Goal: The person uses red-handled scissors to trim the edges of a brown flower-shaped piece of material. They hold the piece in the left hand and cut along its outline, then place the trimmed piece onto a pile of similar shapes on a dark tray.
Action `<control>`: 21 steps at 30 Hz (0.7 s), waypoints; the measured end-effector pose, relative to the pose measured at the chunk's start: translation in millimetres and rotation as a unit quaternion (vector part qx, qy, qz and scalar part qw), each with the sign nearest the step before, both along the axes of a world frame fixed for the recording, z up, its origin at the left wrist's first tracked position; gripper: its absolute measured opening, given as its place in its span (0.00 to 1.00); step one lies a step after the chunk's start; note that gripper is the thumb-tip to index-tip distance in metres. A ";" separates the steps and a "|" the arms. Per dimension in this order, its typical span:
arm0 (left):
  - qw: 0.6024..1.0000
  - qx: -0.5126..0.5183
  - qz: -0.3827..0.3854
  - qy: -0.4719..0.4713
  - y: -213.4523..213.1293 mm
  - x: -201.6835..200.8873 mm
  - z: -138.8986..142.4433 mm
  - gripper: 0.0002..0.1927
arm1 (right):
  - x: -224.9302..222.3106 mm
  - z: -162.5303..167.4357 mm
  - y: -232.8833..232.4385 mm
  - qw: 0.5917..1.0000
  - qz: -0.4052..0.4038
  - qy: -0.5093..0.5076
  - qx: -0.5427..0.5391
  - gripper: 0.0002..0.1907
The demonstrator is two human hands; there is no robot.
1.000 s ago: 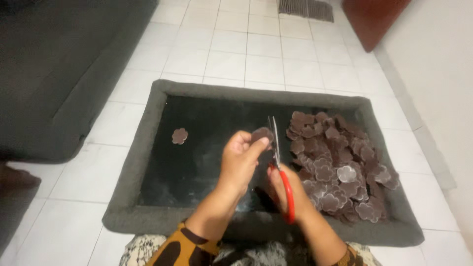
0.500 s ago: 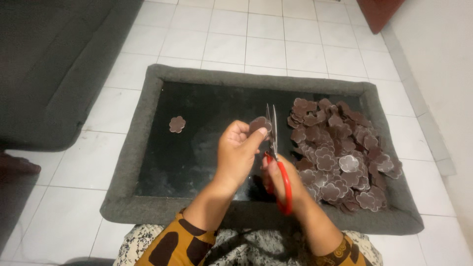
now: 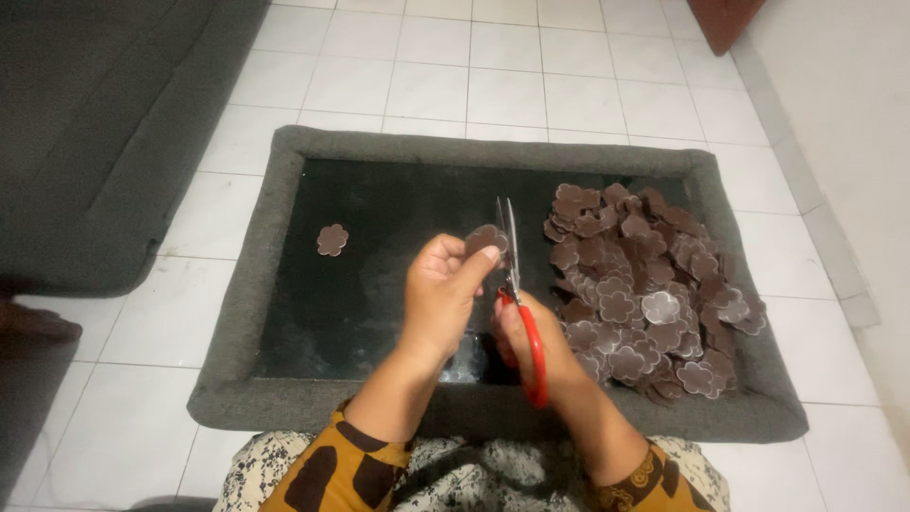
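The left hand (image 3: pixel 441 299) pinches a brown flower shape (image 3: pixel 485 239) just like a moment ago. The right hand (image 3: pixel 533 343) grips the red scissors (image 3: pixel 517 294), their blades now beside the shape. One cut flower (image 3: pixel 332 239) still lies alone on the grey tray (image 3: pixel 284 284); the pile (image 3: pixel 645 284) has not changed.

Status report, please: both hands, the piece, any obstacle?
Left hand pinches brown flower piece. Right hand holds red-handled scissors, blades at the piece. Pile of flower pieces beside, nothing blocking.

Brown cut-out (image 3: pixel 485 237) half behind fingers (image 3: pixel 471 268)
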State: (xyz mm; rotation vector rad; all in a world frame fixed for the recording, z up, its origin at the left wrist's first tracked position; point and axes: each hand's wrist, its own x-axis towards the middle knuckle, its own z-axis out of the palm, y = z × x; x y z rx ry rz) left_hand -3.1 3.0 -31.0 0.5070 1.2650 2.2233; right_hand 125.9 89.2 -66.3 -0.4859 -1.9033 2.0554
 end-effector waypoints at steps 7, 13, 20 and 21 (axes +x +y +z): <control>1.000 -0.002 -0.005 -0.004 -2.0 -2.6 2.3 0.07 | -1.2 5.7 1.2 0.999 0.000 -0.018 0.031 0.23; 1.000 -0.004 -0.010 0.000 -3.9 -3.3 2.6 0.06 | 0.8 9.5 -0.4 0.999 0.002 -0.024 0.021 0.24; 1.000 0.006 -0.011 -0.007 -2.8 -5.6 4.1 0.06 | 0.7 14.3 0.7 0.999 0.005 -0.020 0.031 0.22; 1.000 0.006 -0.012 -0.009 -2.9 -6.6 4.4 0.06 | 1.4 14.9 1.1 0.999 0.008 -0.020 0.031 0.21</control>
